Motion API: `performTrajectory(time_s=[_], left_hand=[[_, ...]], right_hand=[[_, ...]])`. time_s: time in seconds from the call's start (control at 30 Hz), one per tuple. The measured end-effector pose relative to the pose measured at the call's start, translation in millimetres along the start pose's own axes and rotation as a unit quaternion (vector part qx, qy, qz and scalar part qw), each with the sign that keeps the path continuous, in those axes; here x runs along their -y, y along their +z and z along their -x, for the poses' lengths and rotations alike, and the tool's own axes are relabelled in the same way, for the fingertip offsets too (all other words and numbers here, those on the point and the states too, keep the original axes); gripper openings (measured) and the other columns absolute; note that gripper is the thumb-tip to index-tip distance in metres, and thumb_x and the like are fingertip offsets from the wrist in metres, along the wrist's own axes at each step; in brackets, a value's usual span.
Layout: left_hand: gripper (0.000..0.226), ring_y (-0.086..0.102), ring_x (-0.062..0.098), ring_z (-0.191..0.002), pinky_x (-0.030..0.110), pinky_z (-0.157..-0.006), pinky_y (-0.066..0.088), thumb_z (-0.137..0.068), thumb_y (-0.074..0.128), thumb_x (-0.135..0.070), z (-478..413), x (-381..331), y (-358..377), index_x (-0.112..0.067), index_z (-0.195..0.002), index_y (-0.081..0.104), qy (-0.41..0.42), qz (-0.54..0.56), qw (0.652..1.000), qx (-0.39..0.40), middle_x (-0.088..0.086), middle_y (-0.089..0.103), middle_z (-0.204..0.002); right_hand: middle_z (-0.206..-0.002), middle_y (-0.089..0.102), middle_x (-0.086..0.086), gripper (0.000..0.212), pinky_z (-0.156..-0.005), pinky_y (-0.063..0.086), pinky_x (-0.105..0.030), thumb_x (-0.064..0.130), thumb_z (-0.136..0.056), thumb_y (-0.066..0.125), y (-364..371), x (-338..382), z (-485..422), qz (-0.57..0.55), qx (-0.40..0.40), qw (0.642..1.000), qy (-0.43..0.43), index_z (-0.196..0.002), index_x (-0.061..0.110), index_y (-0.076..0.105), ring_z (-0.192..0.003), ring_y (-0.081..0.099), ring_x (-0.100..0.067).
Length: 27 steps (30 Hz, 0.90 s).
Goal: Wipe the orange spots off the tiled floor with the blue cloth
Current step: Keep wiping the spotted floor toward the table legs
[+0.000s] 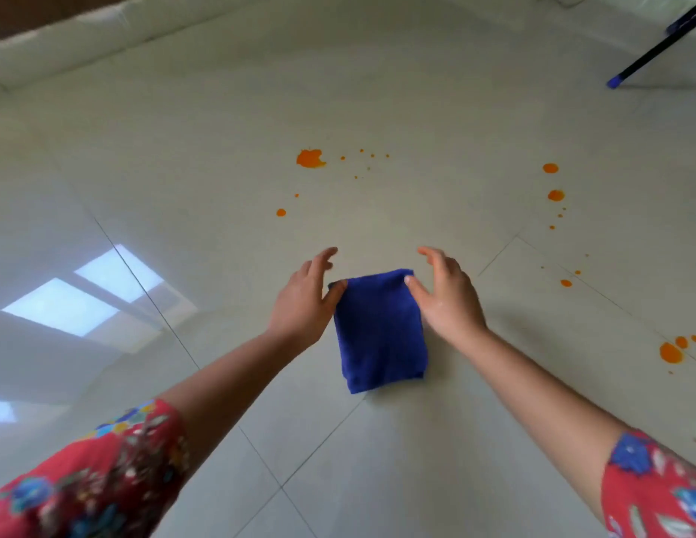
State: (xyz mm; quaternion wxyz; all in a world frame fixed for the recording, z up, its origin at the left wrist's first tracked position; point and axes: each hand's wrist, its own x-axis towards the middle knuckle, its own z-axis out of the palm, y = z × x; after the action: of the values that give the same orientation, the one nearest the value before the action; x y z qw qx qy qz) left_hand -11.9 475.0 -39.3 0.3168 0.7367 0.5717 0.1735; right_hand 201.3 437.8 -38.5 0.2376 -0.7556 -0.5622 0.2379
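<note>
**Cloth folded, spots unwiped**

Your blue cloth lies folded on the tiled floor between your hands. Your left hand and right hand are both spread, thumbs touching its far corners. Orange spots lie at 12 o'clock, more at 2 and 3 o'clock.

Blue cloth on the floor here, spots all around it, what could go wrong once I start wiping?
1. The blue cloth is folded small, so it may smear the largest splat rather than lift it.
2. The spots are scattered: the group on the right lies far from both hands and could be missed.
3. A sleeve might drag through wet orange when reaching.
</note>
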Motion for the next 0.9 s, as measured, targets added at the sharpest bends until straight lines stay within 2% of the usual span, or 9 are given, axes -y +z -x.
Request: performTrajectory(time_s=[0.03, 0.13, 0.27, 0.33, 0.43, 0.53, 0.7, 0.77, 0.9], left_hand=[[0.049, 0.048, 0.021, -0.123, 0.037, -0.099, 0.043, -0.097, 0.045, -0.034, -9, 15, 6, -0.026, -0.143, 0.031, -0.011, -0.023, 0.999, -0.025, 0.001, 0.050, -0.137], [0.051, 0.038, 0.023, -0.135, 0.037, -0.109, 0.033, -0.097, 0.045, -0.032, -13, 62, 16, -0.018, -0.144, 0.034, -0.058, -0.067, 0.993, -0.082, 0.005, 0.041, -0.147], [0.055, 0.013, 0.021, -0.147, 0.040, -0.117, 0.011, -0.097, 0.040, -0.038, -11, 116, 21, -0.022, -0.148, 0.025, -0.121, -0.130, 0.980, -0.090, 0.002, 0.018, -0.159], [0.060, -0.004, 0.016, -0.148, 0.041, -0.117, -0.002, -0.098, 0.034, -0.043, -13, 135, 20, -0.027, -0.151, 0.012, -0.157, -0.151, 0.973, -0.071, -0.003, 0.000, -0.161], [0.060, -0.013, 0.012, -0.146, 0.042, -0.118, -0.007, -0.099, 0.024, -0.047, -14, 155, 19, -0.030, -0.152, 0.001, -0.177, -0.183, 0.965, -0.059, -0.006, -0.010, -0.160], [0.059, -0.011, 0.010, -0.147, 0.041, -0.118, -0.005, -0.099, 0.018, -0.047, -10, 158, 23, -0.029, -0.152, 0.001, -0.162, -0.200, 0.963, -0.077, -0.007, -0.008, -0.160], [0.053, 0.015, 0.016, -0.146, 0.041, -0.118, 0.000, -0.096, 0.027, -0.040, -22, 152, 12, -0.021, -0.145, 0.031, -0.142, -0.174, 0.965, -0.134, 0.000, 0.026, -0.156], [0.049, 0.017, 0.016, -0.145, 0.040, -0.118, 0.001, -0.097, 0.030, -0.036, -43, 153, 4, -0.021, -0.143, 0.033, -0.119, -0.173, 0.967, -0.146, -0.001, 0.029, -0.154], [0.049, 0.009, 0.014, -0.147, 0.038, -0.119, 0.003, -0.099, 0.032, -0.029, -92, 162, -4, -0.023, -0.147, 0.027, -0.116, -0.162, 0.967, -0.161, -0.004, 0.019, -0.158]], right_hand=[[-0.126, 0.059, -0.010, 0.046, -0.095, 0.046, -0.040, 0.040, -0.091, 0.043, 18, -5, -3, 0.059, -0.022, 0.996, -0.057, -0.129, 0.017, 0.054, -0.112, 0.058, -0.033], [-0.147, 0.044, -0.008, 0.053, -0.107, 0.036, -0.048, 0.049, -0.091, 0.033, 71, -17, 6, 0.180, 0.064, 0.969, -0.155, -0.138, 0.029, 0.047, -0.132, 0.044, -0.036], [-0.160, 0.023, 0.004, 0.057, -0.110, 0.021, -0.066, 0.058, -0.095, 0.023, 116, -31, 9, 0.307, 0.115, 0.931, -0.161, -0.149, 0.042, 0.024, -0.145, 0.020, -0.038], [-0.161, 0.019, 0.003, 0.058, -0.110, 0.019, -0.066, 0.060, -0.095, 0.021, 118, -40, 9, 0.326, 0.116, 0.920, -0.184, -0.150, 0.042, 0.021, -0.146, 0.016, -0.038], [-0.161, 0.017, 0.005, 0.062, -0.110, 0.019, -0.065, 0.065, -0.092, 0.024, 115, -52, -17, 0.334, 0.098, 0.920, -0.182, -0.150, 0.043, 0.022, -0.147, 0.014, -0.038], [-0.158, 0.027, -0.001, 0.059, -0.106, 0.021, -0.068, 0.056, -0.093, 0.025, 126, -32, -57, 0.345, 0.056, 0.931, -0.109, -0.149, 0.037, 0.029, -0.142, 0.024, -0.044], [-0.160, 0.023, 0.004, 0.055, -0.115, 0.019, -0.049, 0.038, -0.097, 0.028, 143, -13, -21, 0.310, 0.097, 0.897, -0.299, -0.152, 0.030, 0.026, -0.146, 0.022, -0.029], [-0.160, 0.020, 0.006, 0.055, -0.115, 0.018, -0.043, 0.038, -0.098, 0.029, 123, -37, -9, 0.304, 0.122, 0.891, -0.316, -0.152, 0.030, 0.024, -0.147, 0.021, -0.022], [-0.158, 0.028, 0.002, 0.054, -0.112, 0.029, -0.047, 0.038, -0.098, 0.025, 108, -56, -85, 0.311, 0.028, 0.936, -0.163, -0.150, 0.027, 0.030, -0.144, 0.029, -0.024]])
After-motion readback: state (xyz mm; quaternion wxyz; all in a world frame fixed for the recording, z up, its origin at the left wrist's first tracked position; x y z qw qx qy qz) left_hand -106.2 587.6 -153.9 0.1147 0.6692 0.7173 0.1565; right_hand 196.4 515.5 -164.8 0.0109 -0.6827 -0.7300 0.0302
